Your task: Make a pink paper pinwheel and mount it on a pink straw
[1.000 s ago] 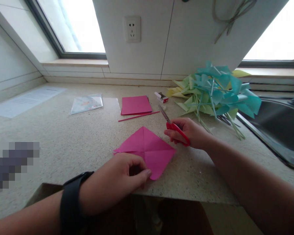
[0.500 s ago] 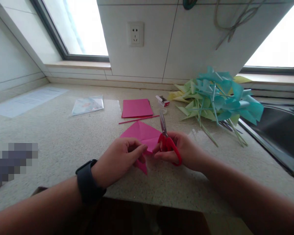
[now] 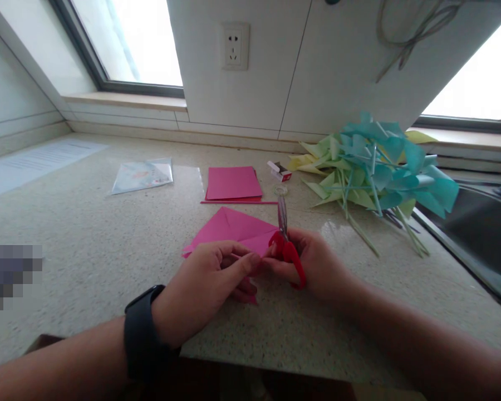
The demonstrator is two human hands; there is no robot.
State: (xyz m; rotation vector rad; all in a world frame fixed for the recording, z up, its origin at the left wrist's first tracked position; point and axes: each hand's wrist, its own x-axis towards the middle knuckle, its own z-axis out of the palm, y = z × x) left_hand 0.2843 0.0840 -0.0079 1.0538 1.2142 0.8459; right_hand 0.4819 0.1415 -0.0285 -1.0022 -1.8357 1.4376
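Observation:
A creased sheet of pink paper (image 3: pixel 234 228) lies low over the counter between my hands. My left hand (image 3: pixel 215 284) pinches its near part, thumb against fingers; a pink corner pokes out beneath those fingers. My right hand (image 3: pixel 313 259) has red-handled scissors (image 3: pixel 290 253) hooked in it, blades pointing away and pressed together. The right thumb and fingertip meet the paper's edge close to my left fingertips. Part of the paper is hidden behind both hands.
Beyond the paper lie a thin pink stick (image 3: pixel 237 203) and a stack of pink squares (image 3: pixel 234 182). A small open box (image 3: pixel 279 171) and a tape ring (image 3: pixel 281 190) sit nearby. Paper pinwheels (image 3: pixel 371 167) are heaped at right beside the sink (image 3: pixel 476 234). A plastic packet (image 3: pixel 144 175) lies left.
My left fingertips have come closer to the right ones, at the paper's edge. The paper has turned and shows more on the left. The view has shifted slightly.

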